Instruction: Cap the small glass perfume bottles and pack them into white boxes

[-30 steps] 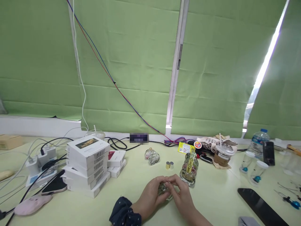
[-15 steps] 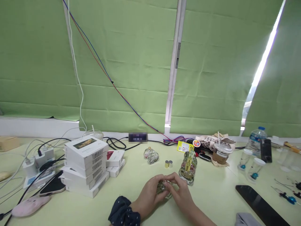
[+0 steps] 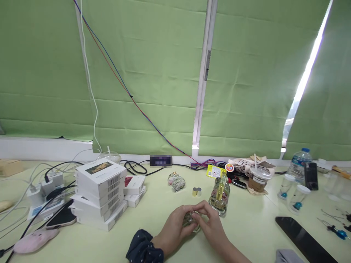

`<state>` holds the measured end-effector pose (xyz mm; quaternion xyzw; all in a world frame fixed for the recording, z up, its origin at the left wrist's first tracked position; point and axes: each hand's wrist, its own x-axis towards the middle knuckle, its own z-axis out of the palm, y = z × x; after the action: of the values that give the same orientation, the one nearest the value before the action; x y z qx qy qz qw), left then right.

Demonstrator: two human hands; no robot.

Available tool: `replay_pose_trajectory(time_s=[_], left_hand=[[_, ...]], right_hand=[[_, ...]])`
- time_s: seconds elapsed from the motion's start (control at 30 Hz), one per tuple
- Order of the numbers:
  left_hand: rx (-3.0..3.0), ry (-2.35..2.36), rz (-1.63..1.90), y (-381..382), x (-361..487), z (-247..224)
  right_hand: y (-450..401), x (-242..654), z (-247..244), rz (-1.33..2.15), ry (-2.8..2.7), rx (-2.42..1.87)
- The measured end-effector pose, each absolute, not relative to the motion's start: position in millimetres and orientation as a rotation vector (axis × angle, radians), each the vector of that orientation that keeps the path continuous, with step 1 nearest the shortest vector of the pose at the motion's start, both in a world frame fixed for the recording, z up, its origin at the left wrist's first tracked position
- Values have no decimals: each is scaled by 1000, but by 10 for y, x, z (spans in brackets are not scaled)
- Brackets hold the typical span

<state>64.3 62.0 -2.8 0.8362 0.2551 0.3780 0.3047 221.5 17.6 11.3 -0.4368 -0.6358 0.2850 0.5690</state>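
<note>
A small clear glass bottle lies between my two hands, low in the middle of the view. My left hand is wrapped round it, with a dark dotted scrunchie on that wrist. My right hand pinches at the bottle's top; its fingertips meet those of the left and hide that part. Beyond them stand a gold cap and a silver cap. Small glass bottles lie behind to the left, and a row of glass bottles with a yellow strip is at the right.
White boxes are stacked at the left, beside chargers and cables. An iced drink cup, a water bottle, lidded jars and a black phone-like slab are on the right.
Both hands keep almost the same place round the bottle, with only a slight shift of the fingers. The view has moved very slightly.
</note>
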Motion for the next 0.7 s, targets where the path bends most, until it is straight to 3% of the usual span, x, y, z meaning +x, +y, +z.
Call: replay_pose_trajectory(time_s=[0.43, 0.7], left_hand=[[2203, 740, 995, 608, 651, 0], [2264, 887, 938, 627, 654, -47]], right_hand=[[190, 2244, 92, 652, -1551, -1003], [297, 2462, 47, 219, -1604, -1200]])
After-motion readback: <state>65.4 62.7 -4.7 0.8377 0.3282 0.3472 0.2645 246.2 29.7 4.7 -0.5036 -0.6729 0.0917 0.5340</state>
